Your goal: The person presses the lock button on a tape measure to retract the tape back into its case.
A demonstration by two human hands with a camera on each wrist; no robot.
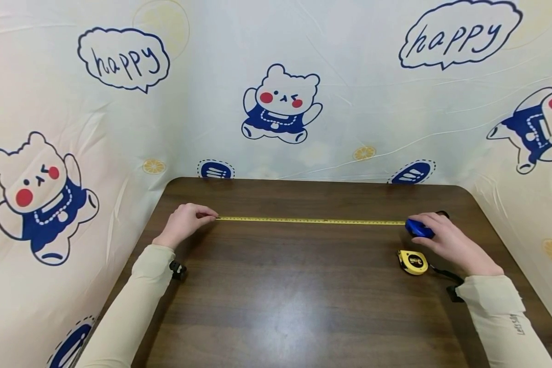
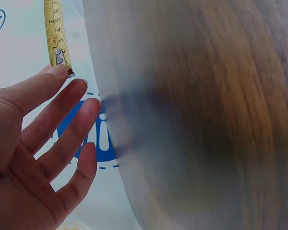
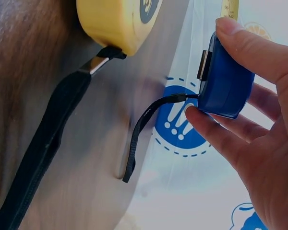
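In the head view my left hand [image 1: 184, 223] pinches the hooked end of a yellow tape blade [image 1: 303, 221] between thumb and fingers. The left wrist view shows the blade's metal hook [image 2: 60, 58] at the thumb tip, the other fingers spread loosely. Stretched straight across the table, the blade runs into a blue tape measure [image 1: 419, 228]. My right hand [image 1: 455, 244] grips that blue case, thumb by the blade's mouth, and a black strap [image 3: 139, 132] dangles from it. Just in front of the right hand lies a second, yellow tape measure [image 1: 412, 261] with its own black strap [image 3: 48, 129].
Both hands are over a dark brown wooden table [image 1: 280, 296] with rounded far corners. A pale cloth backdrop [image 1: 349, 112] with printed bears and "happy" bubbles surrounds its back and sides. Small black devices [image 1: 178, 270] sit at the wrists.
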